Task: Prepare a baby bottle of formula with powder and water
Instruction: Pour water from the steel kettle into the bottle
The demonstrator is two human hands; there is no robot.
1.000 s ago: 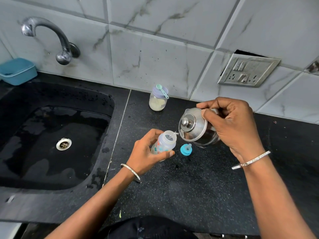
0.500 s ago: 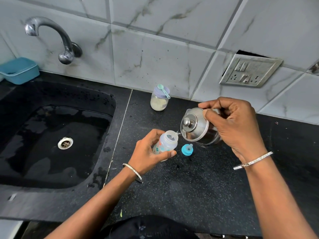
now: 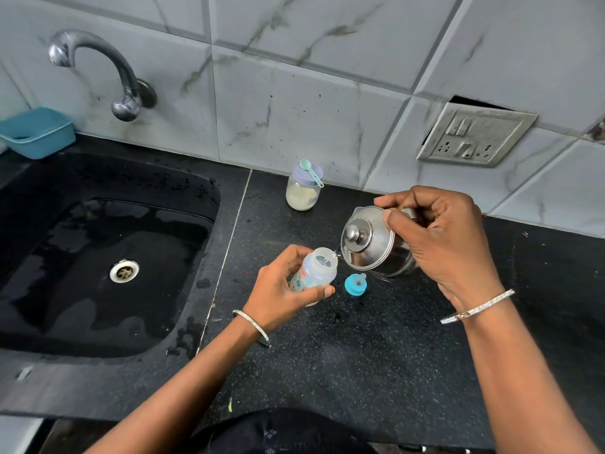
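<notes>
Just right of the sink (image 3: 131, 378) edge, the left hand (image 3: 278, 291) curls its fingers round the open baby bottle (image 3: 316, 273), tilted above the worktop (image 3: 360, 362), while the right hand (image 3: 448, 247) grips the steel-lidded glass pot (image 3: 368, 244), its spout at the bottle's mouth. The blue teat cap (image 3: 356, 285) lies just beside them, the powder jar (image 3: 302, 194) stands back by the wall, and a wide stretch of worktop lies between the hands and the near edge. Hands, bottle and pot match their pose of 0.5 s ago.
</notes>
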